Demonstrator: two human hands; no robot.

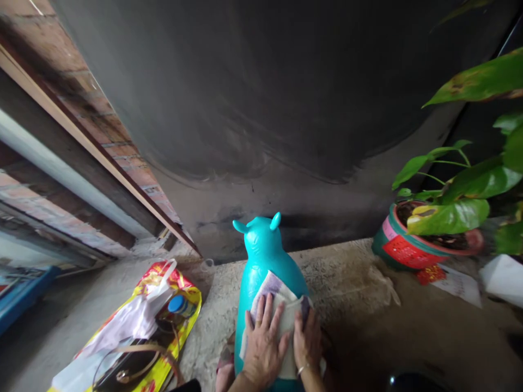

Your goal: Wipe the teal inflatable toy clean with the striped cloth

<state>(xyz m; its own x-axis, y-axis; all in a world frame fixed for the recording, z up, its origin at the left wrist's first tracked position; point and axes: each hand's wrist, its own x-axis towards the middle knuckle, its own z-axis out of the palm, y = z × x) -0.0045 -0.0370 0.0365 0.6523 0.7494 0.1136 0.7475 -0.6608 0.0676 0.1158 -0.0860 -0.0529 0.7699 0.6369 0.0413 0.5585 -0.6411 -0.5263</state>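
Note:
A glossy teal inflatable animal toy (pixel 263 242) with two small ears or horns stands in front of me, its back towards my hands. Over its back lies a white and purple cloth (pixel 275 287). My left hand (pixel 263 340) presses flat on the cloth, fingers spread. At the toy's right side, my right hand (pixel 308 337) has its fingers bent around the cloth's edge, where the fabric bunches up. A thin bracelet shows on the right wrist. The toy's lower part is hidden by my hands and forearms.
A dark panel (pixel 261 109) rises just behind the toy. To the left lies a yellow and red bag (pixel 192 316) with a blue-capped container (pixel 176 305) and a strap (pixel 163 351). A potted plant (pixel 408 250) stands at the right, papers (pixel 460 286) beside it.

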